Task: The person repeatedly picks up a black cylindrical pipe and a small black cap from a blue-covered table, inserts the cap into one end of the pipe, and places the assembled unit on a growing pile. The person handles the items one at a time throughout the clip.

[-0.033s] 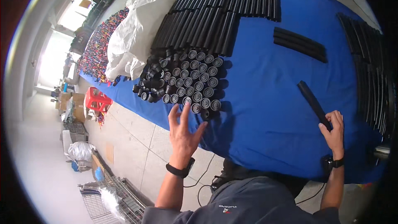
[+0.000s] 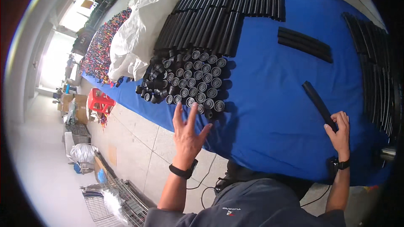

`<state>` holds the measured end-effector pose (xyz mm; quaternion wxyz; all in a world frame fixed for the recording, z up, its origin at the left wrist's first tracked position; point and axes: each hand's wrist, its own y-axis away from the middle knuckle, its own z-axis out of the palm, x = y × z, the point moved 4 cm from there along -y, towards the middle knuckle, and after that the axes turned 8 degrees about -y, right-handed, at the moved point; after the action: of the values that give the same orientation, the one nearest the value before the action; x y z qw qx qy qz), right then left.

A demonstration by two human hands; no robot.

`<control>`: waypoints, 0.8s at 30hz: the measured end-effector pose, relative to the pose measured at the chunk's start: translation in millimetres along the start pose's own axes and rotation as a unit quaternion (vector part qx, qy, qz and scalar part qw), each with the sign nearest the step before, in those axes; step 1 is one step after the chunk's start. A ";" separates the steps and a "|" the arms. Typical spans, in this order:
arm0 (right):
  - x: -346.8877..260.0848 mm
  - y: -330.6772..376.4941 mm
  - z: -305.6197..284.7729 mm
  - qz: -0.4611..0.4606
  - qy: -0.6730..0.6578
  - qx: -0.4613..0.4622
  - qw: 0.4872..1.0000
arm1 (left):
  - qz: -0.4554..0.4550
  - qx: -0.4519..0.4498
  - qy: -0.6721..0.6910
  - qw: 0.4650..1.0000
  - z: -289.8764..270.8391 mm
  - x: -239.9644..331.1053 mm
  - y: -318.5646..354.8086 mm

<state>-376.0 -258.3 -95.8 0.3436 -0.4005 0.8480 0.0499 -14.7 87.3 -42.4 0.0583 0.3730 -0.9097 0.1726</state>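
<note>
My left hand (image 2: pixel 186 138) is held over the near edge of a cluster of round black caps (image 2: pixel 202 87), fingers spread and nothing in its grip. Its fingertips are at the nearest caps; whether they touch is unclear. One small dark cap (image 2: pixel 209 114) lies by the thumb, its top unlike the ringed ones around it. On the right, my right hand (image 2: pixel 340 133) grips the near end of a black tube (image 2: pixel 316 101), which slants away to the upper left over the blue cloth. Wristbands are on both wrists.
Rows of black tubes (image 2: pixel 202 27) lie behind the caps, beside a crumpled white sack (image 2: pixel 134 33). A few more tubes (image 2: pixel 304 45) lie right of centre, with stacked ones (image 2: pixel 374 71) at the right edge. Small multicoloured pieces (image 2: pixel 101 46) are heaped far left. A red stool (image 2: pixel 100 101) stands on the floor.
My left hand's fingers have shifted slightly to the right. My right hand and the tube it holds look unchanged.
</note>
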 end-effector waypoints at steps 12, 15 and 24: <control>-2.3 0.4 -4.5 -0.015 -0.031 0.025 0.999 | 0.143 -0.127 -0.154 0.969 45.4 27.9 -20.2; 0.3 0.9 -5.2 -0.020 -0.033 0.027 0.999 | 0.136 -0.129 -0.122 0.975 44.9 31.4 -21.1; -2.5 0.8 -5.9 -0.008 -0.031 0.025 0.999 | 0.118 -0.136 -0.098 0.979 50.0 35.4 -30.2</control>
<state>-378.7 -258.2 -89.9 0.3797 -0.3966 0.8350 0.0380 -17.8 26.1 -72.6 -0.0015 0.2663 -0.9638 0.0154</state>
